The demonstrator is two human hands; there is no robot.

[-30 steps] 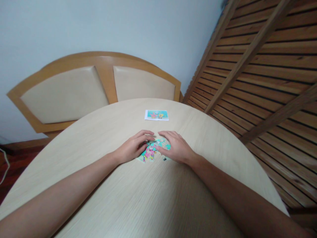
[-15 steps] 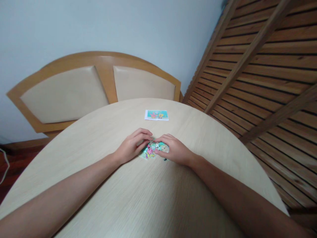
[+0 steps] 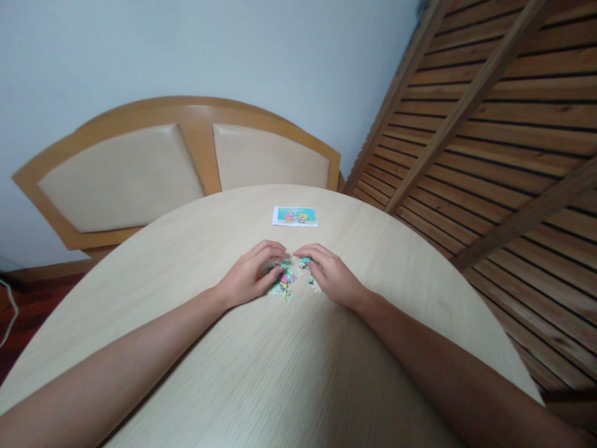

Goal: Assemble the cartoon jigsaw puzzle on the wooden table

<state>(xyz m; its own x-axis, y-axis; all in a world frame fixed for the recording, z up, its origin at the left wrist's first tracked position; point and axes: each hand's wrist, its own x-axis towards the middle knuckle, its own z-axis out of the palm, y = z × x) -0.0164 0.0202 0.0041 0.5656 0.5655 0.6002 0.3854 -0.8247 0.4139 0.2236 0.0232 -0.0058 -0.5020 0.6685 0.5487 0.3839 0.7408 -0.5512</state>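
Note:
Small jigsaw pieces [image 3: 286, 280], teal, pink and yellow, form a loose cluster under and beside my left hand [image 3: 249, 274]. Its fingers curl round the cluster's far side, while the thumb rests against the near side. My right hand [image 3: 334, 277] is likewise curled over a second group of jigsaw pieces [image 3: 305, 263], thumb bent in and fingers along the back. Between the two groups a narrow strip of tabletop shows. My palms hide part of both groups.
Beyond my hands a picture card [image 3: 295, 216] with a pink and a yellow cartoon figure lies on the round pale wooden table [image 3: 224, 386]. A padded wooden chair back or headboard [image 3: 196, 143] stands behind it. Slatted wood [image 3: 494, 124] rises on the right.
The single pile has split in two. My right hand has shifted slightly right with some pieces, and the left hand's thumb has moved in over its own pieces.

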